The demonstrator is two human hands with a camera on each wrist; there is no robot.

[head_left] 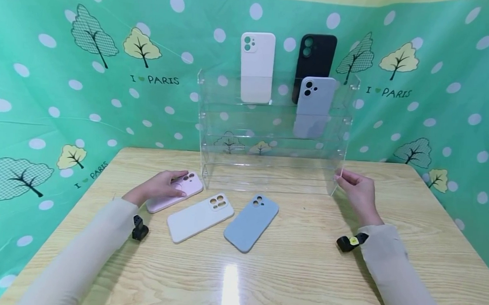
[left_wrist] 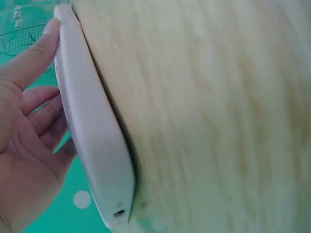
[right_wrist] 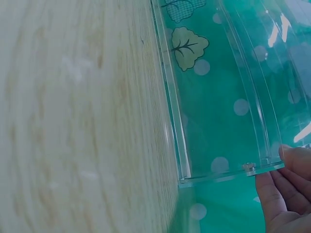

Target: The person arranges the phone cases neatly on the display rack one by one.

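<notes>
Green cloth [head_left: 163, 123] backed the clear stand [head_left: 275, 138]; our right fingers [head_left: 353, 177] pinched its side, left fingers [head_left: 177, 173] gripping a pink case [head_left: 190, 188] front-left.

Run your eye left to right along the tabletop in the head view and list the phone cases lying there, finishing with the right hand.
Pink phone case under the left hand, white phone case, light blue phone case, right hand at the clear rack.

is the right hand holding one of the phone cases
No, the right hand is pinching the side edge of the clear rack.
</notes>
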